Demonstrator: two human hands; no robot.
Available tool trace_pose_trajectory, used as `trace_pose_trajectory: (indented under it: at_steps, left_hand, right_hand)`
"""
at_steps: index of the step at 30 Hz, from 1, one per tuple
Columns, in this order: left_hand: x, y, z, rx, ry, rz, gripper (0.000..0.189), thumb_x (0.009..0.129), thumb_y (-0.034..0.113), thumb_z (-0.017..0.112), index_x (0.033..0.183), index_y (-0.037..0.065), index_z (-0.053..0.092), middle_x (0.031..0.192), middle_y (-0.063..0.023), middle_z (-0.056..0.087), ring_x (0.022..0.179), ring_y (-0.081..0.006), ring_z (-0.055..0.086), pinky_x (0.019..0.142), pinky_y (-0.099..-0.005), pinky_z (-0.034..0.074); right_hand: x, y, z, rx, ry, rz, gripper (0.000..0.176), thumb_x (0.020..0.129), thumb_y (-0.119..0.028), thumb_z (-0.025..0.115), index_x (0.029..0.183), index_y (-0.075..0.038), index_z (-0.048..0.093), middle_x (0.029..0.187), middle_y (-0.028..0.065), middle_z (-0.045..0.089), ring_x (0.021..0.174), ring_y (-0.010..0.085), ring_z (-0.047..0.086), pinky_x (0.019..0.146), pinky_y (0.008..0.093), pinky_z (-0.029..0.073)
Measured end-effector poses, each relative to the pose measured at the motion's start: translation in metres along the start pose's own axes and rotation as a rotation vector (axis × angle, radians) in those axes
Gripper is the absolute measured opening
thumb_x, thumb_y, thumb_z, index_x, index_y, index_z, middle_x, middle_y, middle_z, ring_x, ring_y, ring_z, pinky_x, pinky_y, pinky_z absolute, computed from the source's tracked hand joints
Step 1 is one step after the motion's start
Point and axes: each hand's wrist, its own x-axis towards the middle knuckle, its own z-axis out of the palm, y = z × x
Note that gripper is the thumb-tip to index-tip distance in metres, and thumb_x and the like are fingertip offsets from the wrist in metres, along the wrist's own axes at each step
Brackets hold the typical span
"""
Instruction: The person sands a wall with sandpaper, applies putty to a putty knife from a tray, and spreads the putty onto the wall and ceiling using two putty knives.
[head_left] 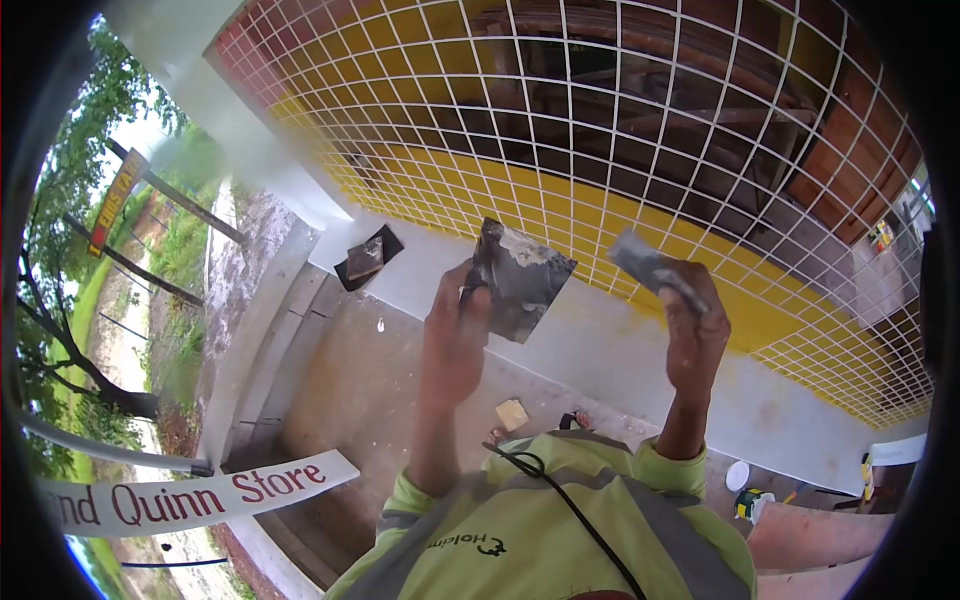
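My left hand [457, 330] is closed on the left edge of a dark, square plate [523, 295], with pale putty smeared along its upper part. To the right, my raised right hand [695, 320] grips a flat grey putty knife [638, 257]; motion blurs its blade, and the fingers cover its handle. The knife is apart from the plate, near the white wire grille [560, 130]. On the grey ledge [440, 270] at left lies a dark sheet [388, 245] with a smaller brownish square piece [366, 258] on it.
A yellow wall [620, 215] stands behind the grille. On the floor [345, 380] lies a tan square piece [512, 414]. A white round lid [737, 475] and a green-and-white container [752, 503] sit at lower right. A "Quinn Store" sign [210, 497] juts in at lower left. A black cord [575, 510] hangs over my vest.
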Motion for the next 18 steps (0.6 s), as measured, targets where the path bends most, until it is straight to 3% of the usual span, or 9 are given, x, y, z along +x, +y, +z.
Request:
trace_pose_trajectory:
  at_steps: [3, 6, 10, 13, 18]
  left_hand:
    - [0.001, 0.002, 0.010, 0.103, 0.028, -0.048, 0.026, 0.102, 0.017, 0.051, 0.125, 0.005, 0.055, 0.089, -0.0145, 0.064, 0.080, -0.0347, 0.064, 0.066, -0.0351, 0.046]
    - [0.003, 0.013, 0.018, 0.145, -0.012, -0.128, 0.026, 0.101, 0.012, 0.049, 0.126, 0.006, 0.055, 0.106, -0.0184, 0.065, 0.091, -0.0424, 0.064, 0.070, -0.0393, 0.050]
    - [0.006, 0.000, 0.021, 0.369, -0.114, 0.077, 0.027, 0.100, 0.008, 0.046, 0.125, 0.005, 0.054, 0.126, -0.0188, 0.057, 0.094, -0.0410, 0.065, 0.074, -0.0454, 0.055]
    - [0.008, -0.003, 0.026, 0.418, -0.171, 0.082, 0.028, 0.099, 0.007, 0.044, 0.125, 0.004, 0.055, 0.133, -0.0183, 0.053, 0.096, -0.0410, 0.065, 0.078, -0.0472, 0.056]
    - [0.016, -0.010, 0.028, 0.317, -0.090, 0.043, 0.030, 0.100, 0.011, 0.046, 0.128, 0.004, 0.055, 0.118, -0.0173, 0.060, 0.089, -0.0344, 0.067, 0.076, -0.0409, 0.055]
  right_hand:
    - [-0.004, -0.012, 0.026, -0.269, -0.165, -0.456, 0.040, 0.080, 0.007, 0.063, 0.118, -0.003, 0.067, 0.108, 0.0107, 0.064, 0.092, 0.0290, 0.059, 0.081, 0.0378, 0.050]
    - [-0.004, -0.009, 0.040, -0.391, -0.186, -0.464, 0.047, 0.075, 0.008, 0.063, 0.121, -0.003, 0.065, 0.111, 0.0113, 0.062, 0.093, 0.0328, 0.058, 0.082, 0.0403, 0.050]
    - [-0.005, -0.002, 0.050, -0.401, -0.157, -0.454, 0.052, 0.071, 0.006, 0.064, 0.122, -0.003, 0.064, 0.111, 0.0104, 0.062, 0.096, 0.0331, 0.058, 0.083, 0.0426, 0.049]
    - [-0.005, 0.000, 0.055, -0.424, -0.170, -0.466, 0.052, 0.070, 0.007, 0.064, 0.121, -0.003, 0.064, 0.111, 0.0098, 0.062, 0.097, 0.0323, 0.057, 0.084, 0.0424, 0.049]
    - [-0.004, 0.001, 0.051, -0.494, -0.339, -0.477, 0.049, 0.071, 0.009, 0.062, 0.118, -0.003, 0.066, 0.108, 0.0109, 0.063, 0.095, 0.0331, 0.057, 0.086, 0.0420, 0.049]
